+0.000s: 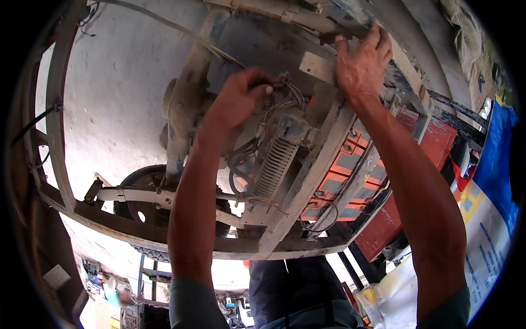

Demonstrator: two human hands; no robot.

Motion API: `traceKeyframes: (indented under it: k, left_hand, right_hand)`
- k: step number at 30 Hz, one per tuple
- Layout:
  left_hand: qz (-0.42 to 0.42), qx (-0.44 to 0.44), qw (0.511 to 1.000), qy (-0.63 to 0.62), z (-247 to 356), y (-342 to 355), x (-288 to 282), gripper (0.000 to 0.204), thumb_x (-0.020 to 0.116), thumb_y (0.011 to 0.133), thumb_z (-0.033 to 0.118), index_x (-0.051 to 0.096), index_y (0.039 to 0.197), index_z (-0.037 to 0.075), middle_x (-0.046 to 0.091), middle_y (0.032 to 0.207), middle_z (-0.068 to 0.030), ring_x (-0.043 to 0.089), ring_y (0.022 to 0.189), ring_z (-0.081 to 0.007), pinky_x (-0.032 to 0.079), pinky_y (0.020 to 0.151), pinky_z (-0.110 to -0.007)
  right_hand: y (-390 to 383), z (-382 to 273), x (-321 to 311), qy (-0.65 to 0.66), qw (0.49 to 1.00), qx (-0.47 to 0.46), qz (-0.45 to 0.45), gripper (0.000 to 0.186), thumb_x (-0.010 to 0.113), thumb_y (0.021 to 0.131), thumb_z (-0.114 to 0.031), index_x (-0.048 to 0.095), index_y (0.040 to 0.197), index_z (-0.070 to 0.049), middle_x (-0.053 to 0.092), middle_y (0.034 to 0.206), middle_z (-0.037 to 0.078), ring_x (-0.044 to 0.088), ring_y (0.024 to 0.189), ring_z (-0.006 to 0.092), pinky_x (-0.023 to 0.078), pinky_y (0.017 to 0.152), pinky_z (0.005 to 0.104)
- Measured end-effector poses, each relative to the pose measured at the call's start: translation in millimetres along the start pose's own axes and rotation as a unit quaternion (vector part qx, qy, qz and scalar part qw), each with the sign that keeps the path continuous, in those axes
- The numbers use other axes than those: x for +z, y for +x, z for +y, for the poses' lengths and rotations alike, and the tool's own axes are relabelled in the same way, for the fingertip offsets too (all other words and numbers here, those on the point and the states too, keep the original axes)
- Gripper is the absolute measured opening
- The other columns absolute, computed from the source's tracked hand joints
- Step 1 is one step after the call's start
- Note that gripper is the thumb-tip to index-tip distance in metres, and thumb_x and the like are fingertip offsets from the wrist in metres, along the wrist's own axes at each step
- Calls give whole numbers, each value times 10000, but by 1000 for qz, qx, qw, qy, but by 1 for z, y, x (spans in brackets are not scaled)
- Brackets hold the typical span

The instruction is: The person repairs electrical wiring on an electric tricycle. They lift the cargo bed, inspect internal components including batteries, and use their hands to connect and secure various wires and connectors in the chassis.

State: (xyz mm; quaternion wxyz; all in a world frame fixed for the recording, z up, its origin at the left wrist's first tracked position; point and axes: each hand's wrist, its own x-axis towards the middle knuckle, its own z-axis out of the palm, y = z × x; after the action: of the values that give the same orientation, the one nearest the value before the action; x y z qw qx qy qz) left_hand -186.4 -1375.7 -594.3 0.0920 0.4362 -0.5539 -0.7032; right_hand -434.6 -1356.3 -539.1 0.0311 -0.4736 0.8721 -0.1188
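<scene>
View from the head camera, looking at the dusty underside of a small vehicle frame. The left hand, at centre of the frame, is curled with its fingertips pinched into a bundle of thin wires; its grip is clenched on these wires just above a finned grey metal housing, which lies slightly right of centre. The right hand, in the upper right of the frame, lies flat with fingers spread on a pale crossbar of the metal frame; its grip is released, pressing against the bar rather than closing round it. Behind the frame rails, right of centre, sit orange battery blocks in a red box. A grey axle tube runs from the top of the picture down to a black tyre at lower left. A loop of black cable hangs below the batteries. At the far right edge a blue and white printed sheet is visible. Both forearms enter from the lower edge, with grey-green sleeves.
</scene>
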Motion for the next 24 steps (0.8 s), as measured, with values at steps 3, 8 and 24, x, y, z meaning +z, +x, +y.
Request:
traceKeyframes:
  k: [3, 8, 24]
  left_hand:
    - [-15, -33, 998, -56, -3, 2, -1, 226, 671, 948, 56, 691, 1165, -2, 755, 1031, -102, 673, 971, -168, 507, 910, -334]
    - [-13, -11, 1000, 11, -3, -1, -4, 243, 663, 944, 34, 691, 1184, 12, 742, 1056, -80, 656, 1004, -141, 498, 914, -315]
    - [-30, 33, 988, 145, -21, 3, -8, 305, 616, 917, -21, 688, 1211, 11, 738, 1108, -148, 697, 1051, -242, 527, 938, -365]
  right_hand:
    - [-1, -1, -1, -10, 1000, 0, -4, 762, 691, 951, -366, 350, 1536, -17, 330, 1554, 247, 280, 1482, 440, 420, 1153, 524]
    - [0, 0, 1, -12, 1000, -11, -2, 768, 690, 951, -370, 348, 1536, -11, 324, 1557, 255, 275, 1484, 444, 429, 1141, 534]
    - [0, -2, -1, -13, 1000, -6, -1, 778, 702, 944, -361, 345, 1536, -3, 330, 1549, 253, 278, 1479, 445, 425, 1145, 524]
